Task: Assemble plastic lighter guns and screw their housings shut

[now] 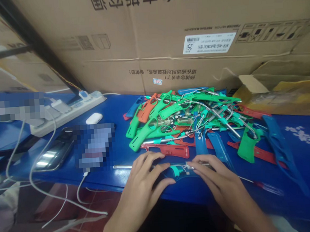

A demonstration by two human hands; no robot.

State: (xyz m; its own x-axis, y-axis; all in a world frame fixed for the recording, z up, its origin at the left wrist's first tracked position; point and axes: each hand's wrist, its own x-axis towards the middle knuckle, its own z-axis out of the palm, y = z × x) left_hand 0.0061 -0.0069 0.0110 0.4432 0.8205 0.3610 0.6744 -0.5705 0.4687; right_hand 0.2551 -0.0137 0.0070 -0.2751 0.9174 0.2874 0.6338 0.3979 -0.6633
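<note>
Near the front table edge lies a blue long-nosed lighter [185, 174] with its inside showing, including teal tape and white wire. Its thin metal tube [123, 167] points left. My left hand [144, 184] curls over the tube end, thumb on the near side, fingers closed on the lighter. With fingertips pressed together, my right hand [219, 178] holds the lighter's other end at the wire; any small part between those fingers is hidden. Just beyond my hands is a pile of green lighter shells [145, 134], red shells [173, 150], blue shells [200, 143], metal tubes and wires.
A screwdriver [266, 186] lies right of my right hand. At left are a black phone [55, 153], a second, blurred phone [97, 144] on a cable, a white earbud case [94, 118] and a power strip [72, 113]. A large cardboard box [113, 44] stands behind.
</note>
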